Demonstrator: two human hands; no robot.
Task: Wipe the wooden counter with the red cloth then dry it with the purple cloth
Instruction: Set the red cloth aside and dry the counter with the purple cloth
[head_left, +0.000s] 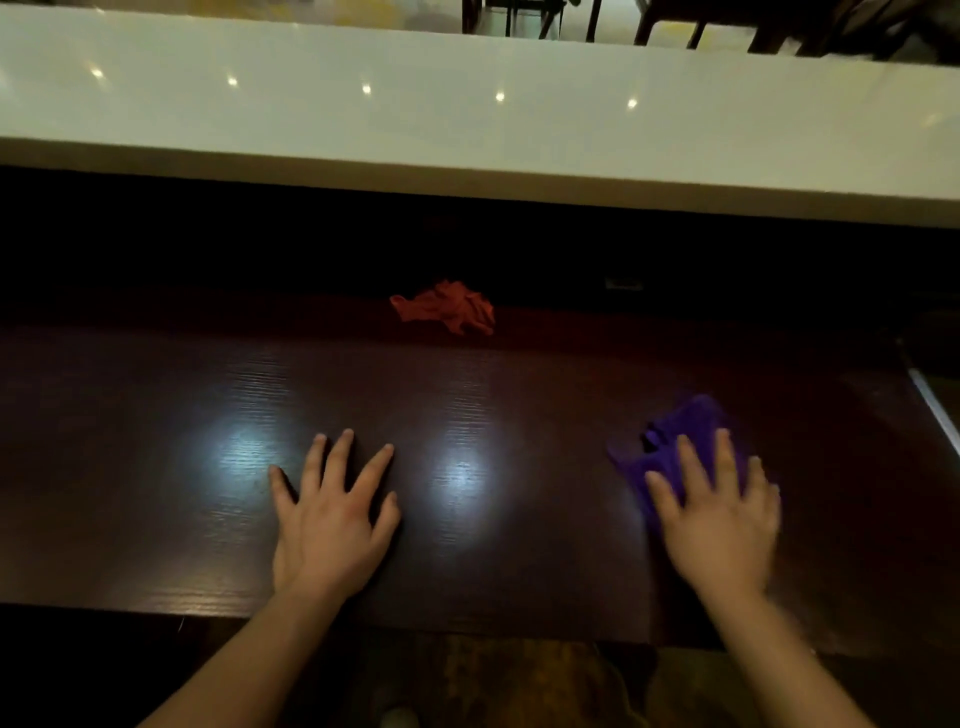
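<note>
Our right hand (719, 525) presses flat, fingers spread, on the crumpled purple cloth (675, 441) near the right end of the bench (156, 467), palming rather than pinching it. The red cloth (445, 307) lies bunched and untouched at the back edge, so we judge wiping done and drying under way. Our left hand (332, 525) rests open and empty on the glossy, dark, grained wood.

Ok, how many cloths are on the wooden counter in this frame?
2. The red cloth lies crumpled at the far middle of the wooden counter, untouched. The purple cloth is near the right end, under the right hand. None appears hidden.
</note>
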